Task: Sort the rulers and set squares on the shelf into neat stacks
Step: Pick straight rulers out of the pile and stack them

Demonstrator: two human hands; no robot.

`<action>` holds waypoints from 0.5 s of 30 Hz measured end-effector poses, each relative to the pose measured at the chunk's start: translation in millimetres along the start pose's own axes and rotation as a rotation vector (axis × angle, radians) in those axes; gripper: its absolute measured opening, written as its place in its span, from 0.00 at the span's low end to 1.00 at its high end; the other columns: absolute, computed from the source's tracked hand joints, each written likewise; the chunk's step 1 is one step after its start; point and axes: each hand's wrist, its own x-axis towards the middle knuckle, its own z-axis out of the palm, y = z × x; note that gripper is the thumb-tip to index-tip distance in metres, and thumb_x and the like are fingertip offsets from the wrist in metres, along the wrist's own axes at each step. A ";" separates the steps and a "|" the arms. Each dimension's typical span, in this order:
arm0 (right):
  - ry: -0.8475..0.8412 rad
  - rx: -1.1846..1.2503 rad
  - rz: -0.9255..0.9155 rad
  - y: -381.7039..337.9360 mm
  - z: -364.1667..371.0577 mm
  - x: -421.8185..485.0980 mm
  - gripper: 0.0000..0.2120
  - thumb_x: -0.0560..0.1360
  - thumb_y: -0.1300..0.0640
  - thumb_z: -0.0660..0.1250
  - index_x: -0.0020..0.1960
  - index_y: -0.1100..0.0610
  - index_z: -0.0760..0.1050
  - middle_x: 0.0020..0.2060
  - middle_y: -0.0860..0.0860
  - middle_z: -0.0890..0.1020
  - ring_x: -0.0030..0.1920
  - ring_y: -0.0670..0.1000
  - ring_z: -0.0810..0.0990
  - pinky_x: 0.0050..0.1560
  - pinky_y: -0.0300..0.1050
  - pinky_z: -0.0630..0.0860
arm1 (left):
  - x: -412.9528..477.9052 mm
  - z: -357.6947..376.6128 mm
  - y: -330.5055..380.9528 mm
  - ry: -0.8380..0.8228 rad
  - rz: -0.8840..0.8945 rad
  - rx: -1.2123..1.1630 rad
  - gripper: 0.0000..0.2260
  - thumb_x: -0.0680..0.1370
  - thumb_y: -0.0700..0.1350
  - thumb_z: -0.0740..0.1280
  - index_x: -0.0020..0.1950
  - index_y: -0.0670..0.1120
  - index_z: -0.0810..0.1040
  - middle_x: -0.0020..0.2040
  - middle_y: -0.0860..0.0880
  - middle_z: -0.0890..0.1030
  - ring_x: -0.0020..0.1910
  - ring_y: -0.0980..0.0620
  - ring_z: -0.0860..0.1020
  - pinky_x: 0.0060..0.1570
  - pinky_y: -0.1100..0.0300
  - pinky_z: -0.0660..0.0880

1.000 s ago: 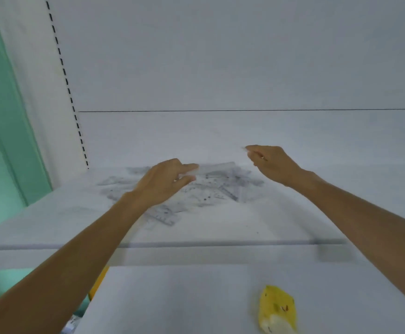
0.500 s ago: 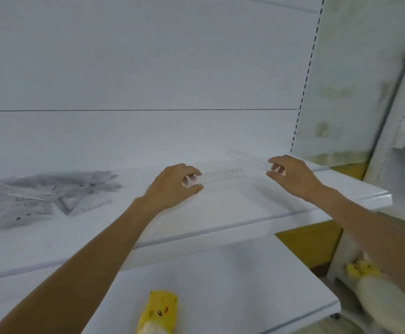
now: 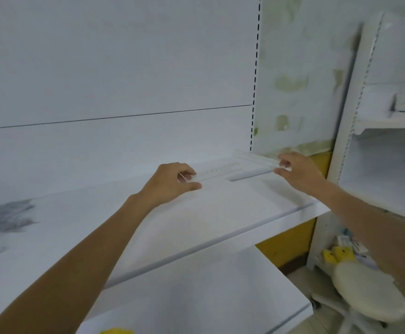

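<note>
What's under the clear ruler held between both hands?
Bare white shelf board and the shadow of the clear plastic ruler; the left hand and right hand hide what lies under its ends.

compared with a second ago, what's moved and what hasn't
Both hands moved right, from over the pile to the right end of the shelf. The left hand carried its clear ruler there; the right hand brought a second ruler. Nothing was let go. Both grips are unchanged, and the pile lies where it was.
</note>
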 end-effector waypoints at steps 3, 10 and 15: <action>-0.032 0.015 -0.029 18.4 -3.4 18.5 0.11 0.74 0.57 0.67 0.54 0.62 0.76 0.49 0.58 0.78 0.49 0.55 0.75 0.51 0.45 0.68 | 15.6 14.7 6.6 -0.023 0.002 0.021 0.13 0.68 0.52 0.74 0.50 0.51 0.79 0.46 0.54 0.79 0.43 0.59 0.76 0.42 0.73 0.69; -0.153 0.052 -0.205 37.9 14.7 71.9 0.17 0.72 0.58 0.70 0.60 0.60 0.76 0.55 0.57 0.78 0.56 0.55 0.75 0.50 0.33 0.62 | 40.6 33.6 9.3 0.117 -0.088 0.034 0.11 0.67 0.53 0.74 0.47 0.56 0.78 0.44 0.58 0.78 0.42 0.62 0.76 0.40 0.72 0.67; -0.304 0.137 -0.300 53.6 26.0 103.1 0.15 0.71 0.57 0.71 0.58 0.55 0.78 0.57 0.52 0.79 0.55 0.47 0.74 0.49 0.29 0.62 | 51.9 51.9 16.1 0.203 -0.190 0.058 0.11 0.67 0.53 0.74 0.47 0.54 0.79 0.43 0.58 0.78 0.43 0.62 0.76 0.41 0.71 0.68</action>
